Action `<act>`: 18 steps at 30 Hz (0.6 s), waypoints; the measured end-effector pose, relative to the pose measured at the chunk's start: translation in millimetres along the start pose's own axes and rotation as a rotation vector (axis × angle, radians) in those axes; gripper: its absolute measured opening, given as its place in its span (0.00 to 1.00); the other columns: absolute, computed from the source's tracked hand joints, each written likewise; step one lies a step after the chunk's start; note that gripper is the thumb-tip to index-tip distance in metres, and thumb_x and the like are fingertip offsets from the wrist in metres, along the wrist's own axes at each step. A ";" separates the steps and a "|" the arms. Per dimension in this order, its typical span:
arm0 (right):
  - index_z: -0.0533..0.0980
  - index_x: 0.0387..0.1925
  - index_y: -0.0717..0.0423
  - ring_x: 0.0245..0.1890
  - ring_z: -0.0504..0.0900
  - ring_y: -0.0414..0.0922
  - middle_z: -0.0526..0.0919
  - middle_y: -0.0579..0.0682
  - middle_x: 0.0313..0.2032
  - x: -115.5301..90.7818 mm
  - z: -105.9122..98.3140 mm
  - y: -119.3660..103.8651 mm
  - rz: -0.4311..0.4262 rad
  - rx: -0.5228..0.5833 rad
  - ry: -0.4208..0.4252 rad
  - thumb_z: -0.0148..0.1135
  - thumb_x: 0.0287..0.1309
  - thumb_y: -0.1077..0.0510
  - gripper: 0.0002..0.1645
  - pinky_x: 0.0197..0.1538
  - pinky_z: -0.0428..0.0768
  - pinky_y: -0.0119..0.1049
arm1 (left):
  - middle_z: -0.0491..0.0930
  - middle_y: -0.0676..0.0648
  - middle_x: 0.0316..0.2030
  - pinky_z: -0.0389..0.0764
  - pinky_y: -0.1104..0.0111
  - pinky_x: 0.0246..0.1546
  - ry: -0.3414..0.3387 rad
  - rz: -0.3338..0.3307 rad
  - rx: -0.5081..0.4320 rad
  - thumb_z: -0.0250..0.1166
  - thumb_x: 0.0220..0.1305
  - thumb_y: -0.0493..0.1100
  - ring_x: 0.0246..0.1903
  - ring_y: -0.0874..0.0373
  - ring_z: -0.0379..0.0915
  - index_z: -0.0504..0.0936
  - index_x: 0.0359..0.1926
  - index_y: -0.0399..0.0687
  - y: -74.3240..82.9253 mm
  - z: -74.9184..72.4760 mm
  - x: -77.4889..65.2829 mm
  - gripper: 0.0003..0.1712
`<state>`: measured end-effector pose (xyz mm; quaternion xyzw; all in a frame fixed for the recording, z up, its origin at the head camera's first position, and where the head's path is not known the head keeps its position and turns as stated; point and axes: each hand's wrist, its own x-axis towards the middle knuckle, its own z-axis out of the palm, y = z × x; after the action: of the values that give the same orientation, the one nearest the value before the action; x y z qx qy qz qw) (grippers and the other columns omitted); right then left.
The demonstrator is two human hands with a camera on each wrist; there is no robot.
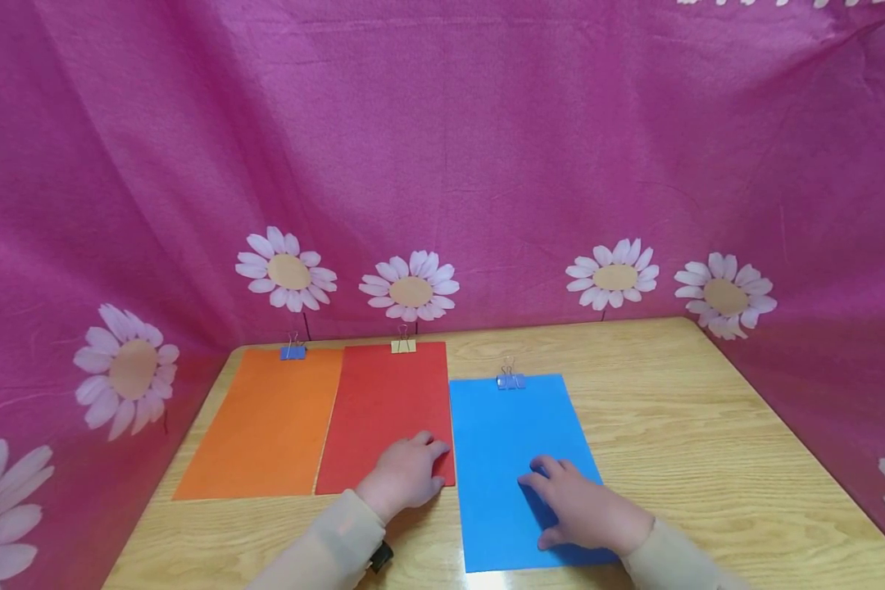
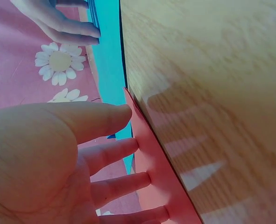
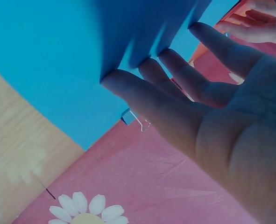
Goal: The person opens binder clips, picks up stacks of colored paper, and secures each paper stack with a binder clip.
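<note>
Three coloured sheets lie side by side on the table, each with a binder clip on its far edge. My left hand (image 1: 409,469) rests its fingertips on the red sheet (image 1: 391,401), near its right edge; in the left wrist view the fingers (image 2: 116,151) are spread and touch the red surface. My right hand (image 1: 578,504) has its fingertips on the blue sheet (image 1: 501,459), right of the middle, with a shadow beneath the palm. A bluish-purple binder clip (image 1: 511,382) grips the blue sheet's top. Both hands hold nothing.
At the left lies the orange sheet (image 1: 265,426) with a blue clip (image 1: 292,352); a pale yellow clip (image 1: 403,346) sits on the red one. Wooden table (image 1: 678,442) extends to the right. A magenta curtain (image 1: 442,164) with daisies stands behind and at both sides.
</note>
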<state>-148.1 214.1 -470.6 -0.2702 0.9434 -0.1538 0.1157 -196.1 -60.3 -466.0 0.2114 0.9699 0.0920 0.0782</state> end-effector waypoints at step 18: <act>0.76 0.63 0.61 0.63 0.72 0.67 0.72 0.65 0.64 26.4 -12.8 13.4 0.046 0.043 0.014 0.84 0.46 0.48 0.44 0.62 0.76 0.64 | 0.77 0.43 0.59 0.85 0.54 0.52 0.013 0.013 0.009 0.77 0.58 0.50 0.51 0.46 0.78 0.79 0.65 0.50 0.9 0.4 -0.9 0.35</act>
<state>-180.1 213.4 -467.0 -0.2448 0.9466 -0.1732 0.1182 -194.9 -59.8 -466.1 0.2176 0.9694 0.0896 0.0703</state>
